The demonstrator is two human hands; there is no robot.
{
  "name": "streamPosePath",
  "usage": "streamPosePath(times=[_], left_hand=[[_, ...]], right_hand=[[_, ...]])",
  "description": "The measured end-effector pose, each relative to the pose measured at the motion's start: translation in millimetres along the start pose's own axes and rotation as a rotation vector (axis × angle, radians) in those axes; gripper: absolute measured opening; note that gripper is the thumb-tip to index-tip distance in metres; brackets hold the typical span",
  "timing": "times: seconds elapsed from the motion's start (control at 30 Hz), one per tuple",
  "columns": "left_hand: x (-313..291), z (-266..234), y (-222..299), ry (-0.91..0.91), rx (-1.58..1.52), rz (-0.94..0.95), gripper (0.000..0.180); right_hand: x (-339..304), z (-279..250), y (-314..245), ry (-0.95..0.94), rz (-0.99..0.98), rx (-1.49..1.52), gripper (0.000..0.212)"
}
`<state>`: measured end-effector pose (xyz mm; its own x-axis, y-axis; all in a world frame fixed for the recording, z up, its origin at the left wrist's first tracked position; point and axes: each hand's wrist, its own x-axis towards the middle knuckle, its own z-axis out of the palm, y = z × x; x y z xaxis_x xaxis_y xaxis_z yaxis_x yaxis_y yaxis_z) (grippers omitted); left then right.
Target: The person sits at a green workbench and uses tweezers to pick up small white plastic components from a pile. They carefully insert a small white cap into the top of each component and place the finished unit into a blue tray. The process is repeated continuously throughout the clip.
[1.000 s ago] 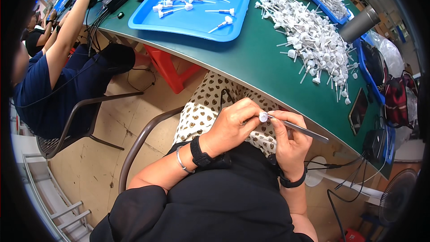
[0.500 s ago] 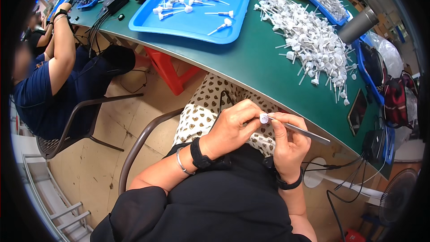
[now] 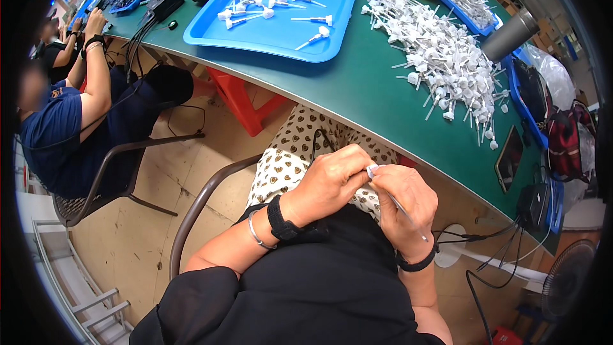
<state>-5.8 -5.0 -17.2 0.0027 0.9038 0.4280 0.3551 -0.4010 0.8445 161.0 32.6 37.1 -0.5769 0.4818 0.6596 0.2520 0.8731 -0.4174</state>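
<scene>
I see both hands over my lap: left hand (image 3: pixel 332 182) pinches the white pump head (image 3: pixel 371 170), right hand (image 3: pixel 405 201) grips its thin tube (image 3: pixel 403 211) slanting down-right.

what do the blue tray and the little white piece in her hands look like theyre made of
Blue tray: likely moulded plastic, given its uniform colour, soft sheen and rounded rim. White piece, held between left hand and right hand: probably plastic, opaque white head on a thin stem; too small to be sure.
</scene>
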Motion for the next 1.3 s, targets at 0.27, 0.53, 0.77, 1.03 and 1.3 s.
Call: streamPosePath(times=[0.27, 0.53, 0.77, 1.03, 1.3], left_hand=[[1, -3, -2, -0.014, -0.116, -0.003, 0.012], [-1, -4, -3, 0.032, -0.181, -0.039, 0.015], [-1, -4, -1, 0.016, -0.119, -0.007, 0.016], [0, -5, -3, -0.057, 0.034, 0.074, 0.016], [5, -9, -5, -0.041, -0.155, -0.032, 0.015]], right_hand=[[-4, 0, 6, 0.03, 0.124, 0.166, 0.021], [-19, 14, 3, 0.205, 0.355, 0.389, 0.012], [-14, 13, 1, 0.173, 0.342, 0.319, 0.012], [-3, -2, -3, -0.009, 0.221, 0.098, 0.016], [-12, -2, -4, 0.24, 0.623, 0.599, 0.014]])
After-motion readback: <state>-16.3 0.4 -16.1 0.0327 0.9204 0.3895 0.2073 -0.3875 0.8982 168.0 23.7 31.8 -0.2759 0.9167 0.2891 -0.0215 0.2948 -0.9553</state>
